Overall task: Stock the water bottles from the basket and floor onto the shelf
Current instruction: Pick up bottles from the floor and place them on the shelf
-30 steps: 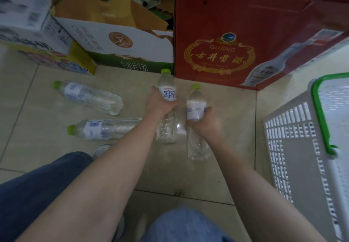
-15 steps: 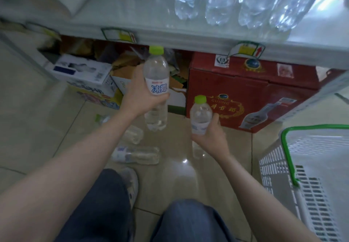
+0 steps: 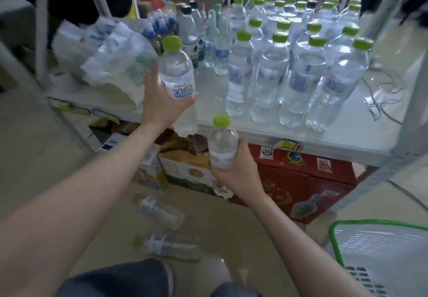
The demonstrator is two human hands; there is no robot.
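Gripping one green-capped water bottle [image 3: 178, 81] upright in the left hand [image 3: 159, 102] over the shelf [image 3: 324, 139] edge, right hand [image 3: 236, 171] clasping a second bottle [image 3: 222, 148] below it, two bottles [image 3: 162, 212] lying on the floor [image 3: 254, 238], basket [image 3: 370, 245] at right.

Clear plastic water bottle with lime-green cap [image 3: 177, 83] carries a white label with blue characters; second clear plastic bottle with lime-green cap [image 3: 222, 148] has a pale bluish-white label. Standing rows of clear bottles on the pale grey-white shelf [image 3: 301, 132] show the same lime-green caps [image 3: 317, 41] and blue-white labels. Red cardboard box with gold emblem [image 3: 301, 180] sits below; white lattice plastic basket [image 3: 382, 250] has a bright green rim, floor beige tile [image 3: 46, 157].
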